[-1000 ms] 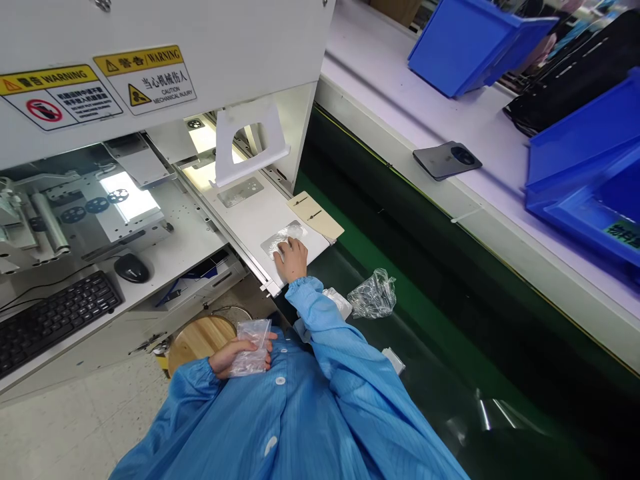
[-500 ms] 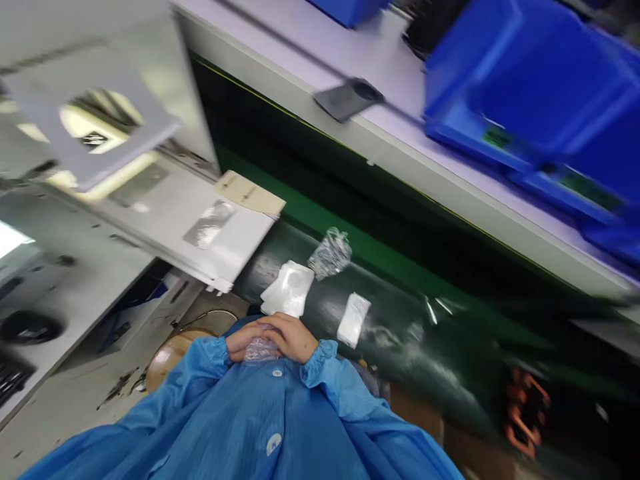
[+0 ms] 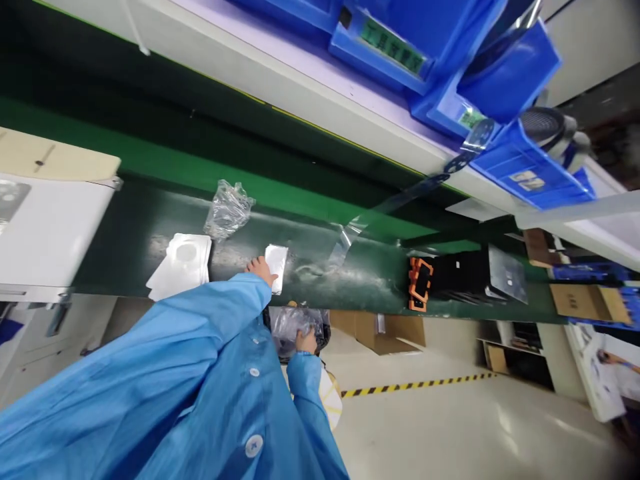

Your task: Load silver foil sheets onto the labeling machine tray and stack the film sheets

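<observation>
My left hand point(image 3: 262, 269) rests on the dark green bench with fingers apart, its thumb side touching a small narrow stack of shiny white pieces point(image 3: 279, 265). Below the bench edge, my right hand point(image 3: 306, 341) is at a dark bin point(image 3: 325, 331) lined or filled with clear plastic point(image 3: 293, 325). Its fingers look parted against that plastic; whether any film is pinched there is hard to see. Left of my left hand lie fanned white sheets point(image 3: 181, 267) with a round mark. Behind them sits a crumpled clear plastic bag point(image 3: 229, 210).
Blue bins point(image 3: 530, 160) line a white shelf point(image 3: 300, 100) above the bench. A clear strip point(image 3: 350, 233) hangs from it. Further right stand orange-framed parts point(image 3: 419, 283) and a row of black panels point(image 3: 460, 275). A white machine point(image 3: 55, 227) borders the left; cardboard point(image 3: 375, 330) lies below.
My view has swung right. The hands, earlier together on crumpled clear plastic at my waist, have separated: left onto the bench by the narrow stack, right down to the bin.
</observation>
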The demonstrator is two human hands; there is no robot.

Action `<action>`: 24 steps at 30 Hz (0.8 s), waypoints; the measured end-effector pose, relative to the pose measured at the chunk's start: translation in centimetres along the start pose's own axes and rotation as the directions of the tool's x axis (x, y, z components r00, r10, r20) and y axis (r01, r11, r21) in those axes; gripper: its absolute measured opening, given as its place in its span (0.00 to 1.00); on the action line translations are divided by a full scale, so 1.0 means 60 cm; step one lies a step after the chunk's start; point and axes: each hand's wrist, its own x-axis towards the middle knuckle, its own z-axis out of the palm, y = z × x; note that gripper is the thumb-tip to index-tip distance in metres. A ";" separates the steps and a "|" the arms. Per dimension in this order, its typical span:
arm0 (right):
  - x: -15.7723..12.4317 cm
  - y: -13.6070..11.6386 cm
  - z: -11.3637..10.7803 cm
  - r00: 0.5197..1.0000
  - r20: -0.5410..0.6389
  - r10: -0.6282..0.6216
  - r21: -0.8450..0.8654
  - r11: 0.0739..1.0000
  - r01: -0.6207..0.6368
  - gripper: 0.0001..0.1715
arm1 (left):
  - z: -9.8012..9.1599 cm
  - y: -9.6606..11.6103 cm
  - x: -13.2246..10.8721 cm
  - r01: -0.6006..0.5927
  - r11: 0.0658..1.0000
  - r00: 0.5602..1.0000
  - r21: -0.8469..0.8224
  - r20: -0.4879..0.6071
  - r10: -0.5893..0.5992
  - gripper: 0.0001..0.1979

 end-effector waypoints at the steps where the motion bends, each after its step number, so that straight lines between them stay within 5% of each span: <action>1: 0.011 0.011 0.000 0.995 -0.075 0.060 -0.005 0.998 -0.060 0.21 | 0.008 0.002 0.004 0.004 1.000 1.000 0.022 -0.018 -0.004 0.34; 4: 0.067 0.014 -0.003 0.920 -0.342 0.188 0.049 0.982 -0.183 0.21 | 0.019 0.002 0.013 0.026 0.999 1.000 0.028 -0.016 -0.026 0.34; 6: 0.122 -0.009 -0.006 0.895 -0.400 0.198 0.167 0.976 -0.142 0.20 | 0.020 0.001 0.016 0.014 1.000 1.000 -0.019 0.021 -0.014 0.30; 10: 0.231 -0.080 -0.013 0.962 -0.203 0.184 0.460 0.885 -0.073 0.22 | 0.005 -0.011 0.007 -0.096 0.970 0.986 -0.224 0.109 0.122 0.21; 13: 0.268 -0.124 -0.016 0.993 -0.092 0.078 0.527 0.850 -0.018 0.19 | -0.033 -0.031 -0.013 -0.151 0.895 0.965 -0.421 0.134 0.225 0.27; 18: 0.255 -0.170 -0.016 0.987 0.098 -0.123 0.794 0.608 -0.003 0.20 | -0.101 -0.069 -0.044 -0.151 0.740 0.951 -0.656 0.109 0.290 0.31; 24: 0.235 -0.177 -0.027 0.992 0.115 0.044 0.865 0.487 -0.122 0.22 | -0.115 -0.085 -0.022 -0.092 0.733 0.988 -0.674 0.027 0.149 0.30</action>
